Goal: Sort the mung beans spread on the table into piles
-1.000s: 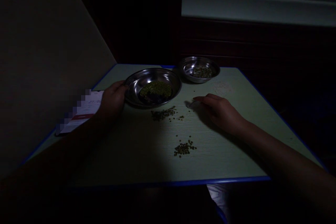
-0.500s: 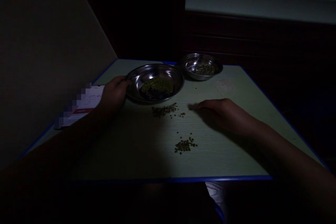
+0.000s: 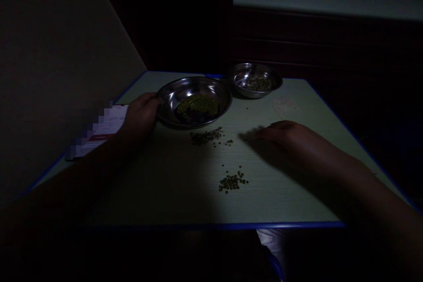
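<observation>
My left hand [image 3: 142, 112] grips the left rim of a steel bowl [image 3: 168, 116], with the fingers closed on its edge. Small greenish seeds [image 3: 201, 105] lie in the bottom of that bowl. Just in front of it on the table is a loose strip of dark seeds [image 3: 206, 136]. Closer to me sits a second small pile of round seeds [image 3: 232, 182]. My right hand [image 3: 280, 134] hovers above the table, to the right of the strip. Its fingers are bent and pressed together; whatever they may hold is hidden in the dimness.
Farther back stands another steel bowl [image 3: 256, 94] with pale and green bits inside. A whitish patch [image 3: 286, 105] marks the table [image 3: 158, 198] to its right. At the left edge lies a flat device with a lit screen [image 3: 110, 123], partly blurred out. The room is dark.
My right hand has shifted slightly right and up, away from the strip of seeds. My left hand stays on the bowl's rim. The whole view has tilted slightly.
</observation>
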`<action>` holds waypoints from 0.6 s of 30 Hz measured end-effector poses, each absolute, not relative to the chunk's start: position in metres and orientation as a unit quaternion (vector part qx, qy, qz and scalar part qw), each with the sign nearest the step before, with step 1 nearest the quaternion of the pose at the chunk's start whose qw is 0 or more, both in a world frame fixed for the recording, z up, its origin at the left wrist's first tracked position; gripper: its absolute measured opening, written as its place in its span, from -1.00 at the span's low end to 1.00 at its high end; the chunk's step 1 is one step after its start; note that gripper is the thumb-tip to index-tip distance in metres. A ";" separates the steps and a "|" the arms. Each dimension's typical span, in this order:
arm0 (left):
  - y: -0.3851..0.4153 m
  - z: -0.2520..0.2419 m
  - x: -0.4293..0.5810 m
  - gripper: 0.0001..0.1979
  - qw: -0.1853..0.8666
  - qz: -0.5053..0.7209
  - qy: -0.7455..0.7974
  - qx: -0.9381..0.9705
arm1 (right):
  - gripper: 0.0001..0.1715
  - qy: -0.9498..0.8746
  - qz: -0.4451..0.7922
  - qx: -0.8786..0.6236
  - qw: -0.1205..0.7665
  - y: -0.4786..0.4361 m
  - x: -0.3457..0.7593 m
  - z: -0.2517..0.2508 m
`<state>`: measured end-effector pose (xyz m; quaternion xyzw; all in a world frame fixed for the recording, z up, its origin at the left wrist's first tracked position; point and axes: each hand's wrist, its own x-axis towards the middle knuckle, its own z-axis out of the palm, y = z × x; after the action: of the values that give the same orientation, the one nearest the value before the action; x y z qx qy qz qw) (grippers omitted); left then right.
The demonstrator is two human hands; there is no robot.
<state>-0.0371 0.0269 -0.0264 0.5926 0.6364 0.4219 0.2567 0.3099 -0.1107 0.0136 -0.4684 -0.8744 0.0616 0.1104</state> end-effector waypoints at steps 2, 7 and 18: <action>0.027 -0.026 -0.037 -0.65 0.254 0.418 0.642 0.591 | -0.53 -0.875 0.062 -0.468 0.110 -0.114 0.310 0.017; 0.026 -0.023 -0.034 -0.69 0.263 0.432 0.652 0.564 | -0.53 -0.884 0.085 -0.442 0.129 -0.119 0.308 0.020; 0.032 -0.034 -0.043 -0.65 0.269 0.441 0.642 0.567 | -0.52 -0.812 0.052 -0.567 0.129 -0.122 0.288 0.009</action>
<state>-0.0432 0.0319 -0.0339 0.5673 0.6416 0.4407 0.2688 0.2884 -0.1217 0.0090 -0.5670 -0.8119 0.0519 0.1291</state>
